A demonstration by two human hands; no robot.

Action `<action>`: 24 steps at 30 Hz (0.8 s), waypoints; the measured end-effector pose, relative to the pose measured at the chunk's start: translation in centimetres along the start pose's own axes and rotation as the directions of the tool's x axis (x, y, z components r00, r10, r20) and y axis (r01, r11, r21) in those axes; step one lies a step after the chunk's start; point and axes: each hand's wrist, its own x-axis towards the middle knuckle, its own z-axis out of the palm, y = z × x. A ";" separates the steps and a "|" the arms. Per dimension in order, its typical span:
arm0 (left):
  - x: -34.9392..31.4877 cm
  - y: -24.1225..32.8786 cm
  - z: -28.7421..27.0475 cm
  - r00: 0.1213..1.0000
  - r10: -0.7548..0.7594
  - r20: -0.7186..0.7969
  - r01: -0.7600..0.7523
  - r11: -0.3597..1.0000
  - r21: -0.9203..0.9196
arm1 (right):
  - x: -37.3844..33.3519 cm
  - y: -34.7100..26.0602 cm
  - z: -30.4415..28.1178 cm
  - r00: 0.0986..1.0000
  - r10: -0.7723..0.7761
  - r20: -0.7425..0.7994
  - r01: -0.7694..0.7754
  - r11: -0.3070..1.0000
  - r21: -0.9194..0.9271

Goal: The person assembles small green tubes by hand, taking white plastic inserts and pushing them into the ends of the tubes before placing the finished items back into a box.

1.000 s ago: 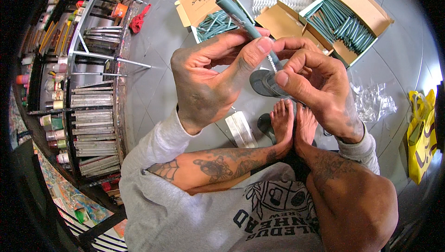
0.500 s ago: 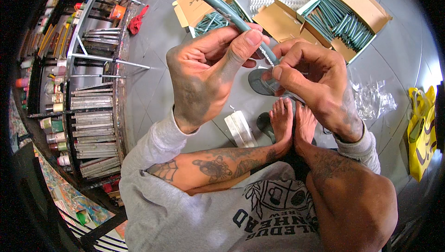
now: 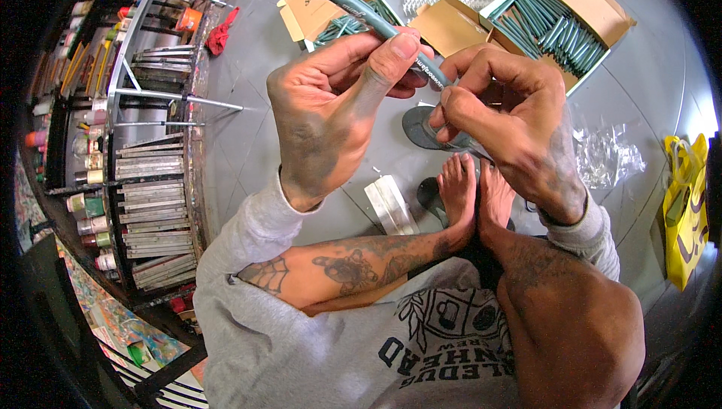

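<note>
A teal pen (image 3: 366,14) slants down from upper left to lower right in front of me. My left hand (image 3: 331,108) grips its barrel between thumb and fingers. At the pen's lower end, the thumb and fingertips of my right hand (image 3: 511,119) are pinched together against it. Exactly what those fingertips cover is hidden. Beyond my left hand lies an open box (image 3: 289,22) with several teal pens (image 3: 342,29) inside. A second open box (image 3: 594,3), farther right, is packed with more teal pens (image 3: 553,29).
Clear crumpled plastic (image 3: 605,157) and a yellow bag (image 3: 681,228) lie to the right. Near my bare feet are a dark sandal (image 3: 421,129) and a white packet (image 3: 391,204). A rack (image 3: 154,183) with frames and paint jars stands left, beside a red cloth (image 3: 220,31).
The pen and my left hand have shifted slightly up and left. My right hand has turned a little, its lower fingers now more extended, while its fingertips stay at the pen's lower end.
</note>
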 end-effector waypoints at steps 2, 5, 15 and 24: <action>0.1 0.0 0.1 1.000 -0.028 0.002 0.028 1.000 0.001 | 0.0 0.1 -0.1 1.000 0.009 -0.004 -0.008 0.999 0.034; 0.1 0.1 0.1 0.999 -0.050 0.019 0.050 0.999 -0.001 | -0.1 0.4 -0.4 0.999 0.033 -0.025 -0.030 0.992 0.120; -0.1 -0.2 0.0 1.000 -0.005 -0.010 0.006 1.000 0.025 | -0.2 0.2 -0.3 0.997 0.056 -0.057 -0.052 0.996 0.072; 0.0 -0.4 0.5 0.994 0.037 -0.105 -0.043 0.998 -0.053 | 0.0 0.0 -0.6 1.000 0.020 -0.005 -0.020 0.997 -0.075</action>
